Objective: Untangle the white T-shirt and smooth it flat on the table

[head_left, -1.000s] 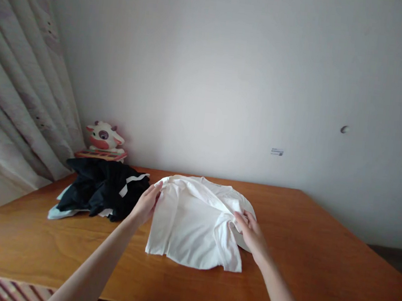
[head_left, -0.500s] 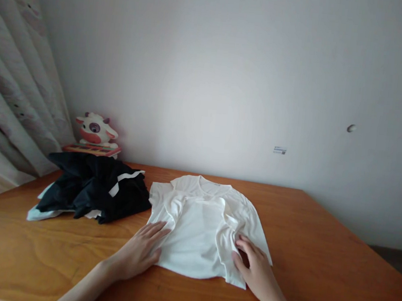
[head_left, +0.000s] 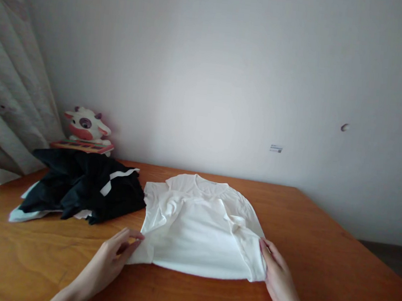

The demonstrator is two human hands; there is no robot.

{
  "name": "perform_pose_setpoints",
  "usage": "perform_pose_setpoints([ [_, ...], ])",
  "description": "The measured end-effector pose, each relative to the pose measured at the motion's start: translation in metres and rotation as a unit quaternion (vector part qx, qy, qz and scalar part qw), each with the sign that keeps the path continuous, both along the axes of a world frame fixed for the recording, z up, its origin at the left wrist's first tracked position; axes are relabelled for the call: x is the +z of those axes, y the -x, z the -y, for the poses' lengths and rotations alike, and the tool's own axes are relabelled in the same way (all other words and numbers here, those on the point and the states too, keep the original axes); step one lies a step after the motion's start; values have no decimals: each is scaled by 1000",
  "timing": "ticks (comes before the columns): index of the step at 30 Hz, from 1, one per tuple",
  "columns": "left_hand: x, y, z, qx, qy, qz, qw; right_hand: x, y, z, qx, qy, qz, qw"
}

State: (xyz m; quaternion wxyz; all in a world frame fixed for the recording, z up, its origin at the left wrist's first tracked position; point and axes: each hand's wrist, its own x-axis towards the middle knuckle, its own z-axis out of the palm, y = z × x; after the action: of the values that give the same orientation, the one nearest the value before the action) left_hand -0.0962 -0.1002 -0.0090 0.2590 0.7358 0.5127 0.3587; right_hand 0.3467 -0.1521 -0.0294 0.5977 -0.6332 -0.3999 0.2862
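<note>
There's the white shirt [head_left: 205, 242], spread on the wooden table [head_left: 321, 268] right in front of you, collar toward the wall [head_left: 209, 74] — your left hand [head_left: 113, 252] pinches its near left corner, your right hand [head_left: 277, 268] grips the near right edge, fingers closed on cloth. Crowding the shirt's left side is a heap of black clothing [head_left: 82, 190], pale fabric [head_left: 23, 216] poking out beneath. Behind that heap sits a cow toy [head_left: 87, 126] — and at far left hangs the curtain [head_left: 11, 78].
</note>
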Motion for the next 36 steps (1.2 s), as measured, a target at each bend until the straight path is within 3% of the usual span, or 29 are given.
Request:
perform_pose_setpoints([
  [4, 13, 25, 11, 20, 63, 45, 997, 11, -13, 16, 47, 87, 35, 994],
  [9, 15, 55, 35, -45, 126, -128, 983, 1, -10, 43, 157, 177, 182, 954],
  [12, 16, 50, 36, -57, 116, -172, 977, -11, -2, 46, 158, 173, 291, 928],
  [16, 22, 23, 11, -33, 43, -178, 983, -14, 6, 38, 111, 109, 348, 924],
  [22, 12, -15, -50, -56, -64, -177, 981, -3, 3, 32, 48, 58, 283, 956],
  [29, -1, -34, -117, 82, -83, -241, 963, -8, -5, 28, 14, 82, 252, 964],
  [32, -7, -40, -127, 131, -73, -253, 956, -6, -5, 26, 15, 88, 244, 966],
  [36, -15, -40, -124, 147, -53, -275, 949, -2, -3, 25, 18, 93, 242, 966],
])
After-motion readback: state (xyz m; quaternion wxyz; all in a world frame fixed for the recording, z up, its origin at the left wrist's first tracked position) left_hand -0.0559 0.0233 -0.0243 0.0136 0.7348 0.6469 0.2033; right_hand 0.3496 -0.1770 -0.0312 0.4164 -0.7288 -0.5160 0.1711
